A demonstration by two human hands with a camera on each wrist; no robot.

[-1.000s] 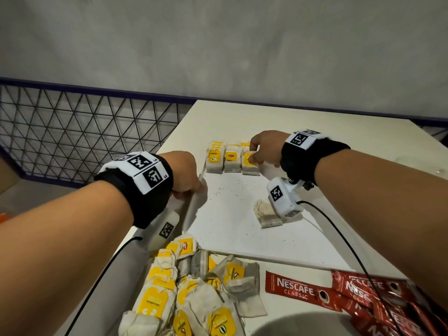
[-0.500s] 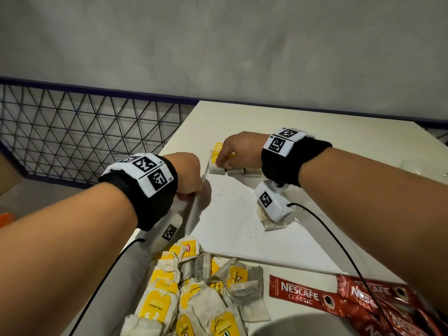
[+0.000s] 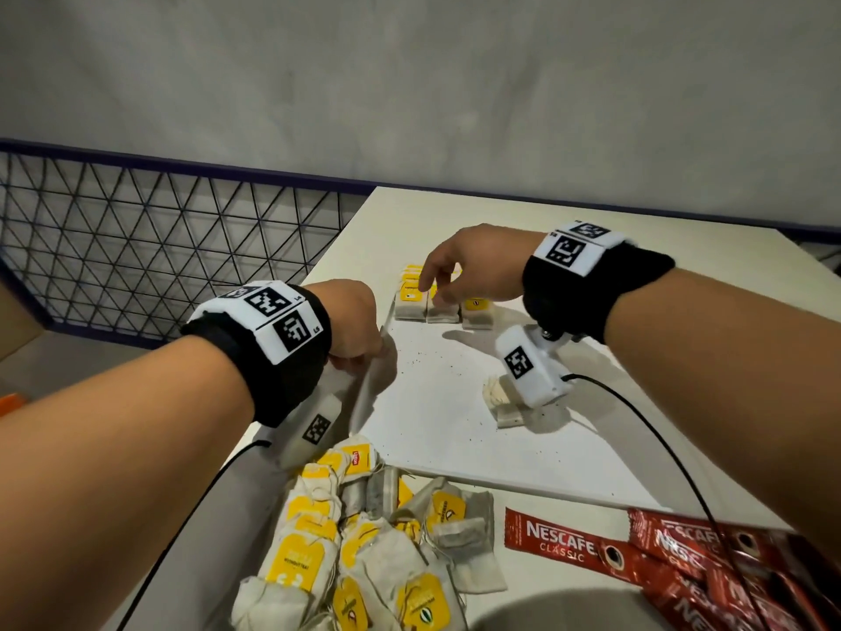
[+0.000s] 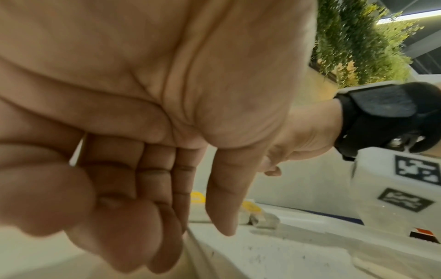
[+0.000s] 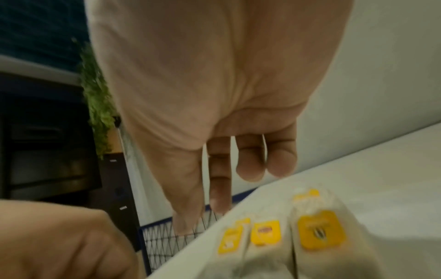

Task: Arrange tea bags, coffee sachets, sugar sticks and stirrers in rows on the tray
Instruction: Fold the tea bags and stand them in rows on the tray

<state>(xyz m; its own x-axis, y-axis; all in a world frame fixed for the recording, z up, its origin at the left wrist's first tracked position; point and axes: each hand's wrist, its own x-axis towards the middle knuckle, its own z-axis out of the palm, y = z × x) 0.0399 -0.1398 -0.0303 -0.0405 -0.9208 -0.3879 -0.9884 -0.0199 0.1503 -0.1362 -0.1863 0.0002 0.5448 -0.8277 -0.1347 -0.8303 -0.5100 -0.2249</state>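
A white tray [image 3: 432,430] lies on the table. At its far left corner three tea bags [image 3: 443,309] with yellow tags stand side by side in a row, also seen close in the right wrist view as tea bags [image 5: 264,233]. My right hand [image 3: 432,291] hovers just over that row, fingers [image 5: 250,160] hanging loose and holding nothing. My left hand [image 3: 359,330] grips the tray's left rim, fingers [image 4: 133,217] curled around the edge. One loose tea bag [image 3: 498,400] lies mid-tray, partly hidden by the right wrist camera.
A pile of tea bags [image 3: 364,539] sits on the table in front of the tray. Red Nescafe sachets [image 3: 559,539] lie to its right. A wire mesh fence [image 3: 136,248] runs past the table's left edge; a grey wall stands behind.
My right hand moved from the right end of the tea bag row to its left end, then lifted slightly, uncovering the row. The left hand stayed on the tray rim.
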